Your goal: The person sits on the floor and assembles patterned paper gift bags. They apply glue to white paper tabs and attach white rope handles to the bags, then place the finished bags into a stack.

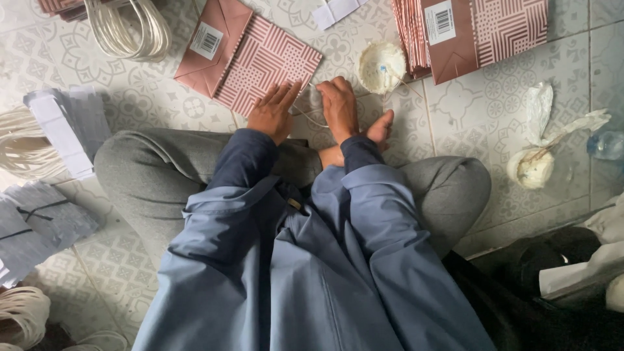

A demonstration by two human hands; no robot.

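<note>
I sit cross-legged on a patterned tile floor. My left hand (273,110) lies flat, fingers spread, on the near corner of a flat pink paper bag (250,58) with a geometric pattern. My right hand (338,104) is closed around a thin white cord (305,117) that runs between both hands. Just beyond the right hand stands a small white cup of glue (382,66) with a stick in it. My bare foot (380,130) shows beside the right wrist.
A stack of pink bags (474,32) lies at the back right. Bundles of white cord handles (127,29) lie at the back left and left edge (19,146). Grey paper strips (62,127), another glue pot (532,168) with crumpled plastic and a bottle (608,144) lie around.
</note>
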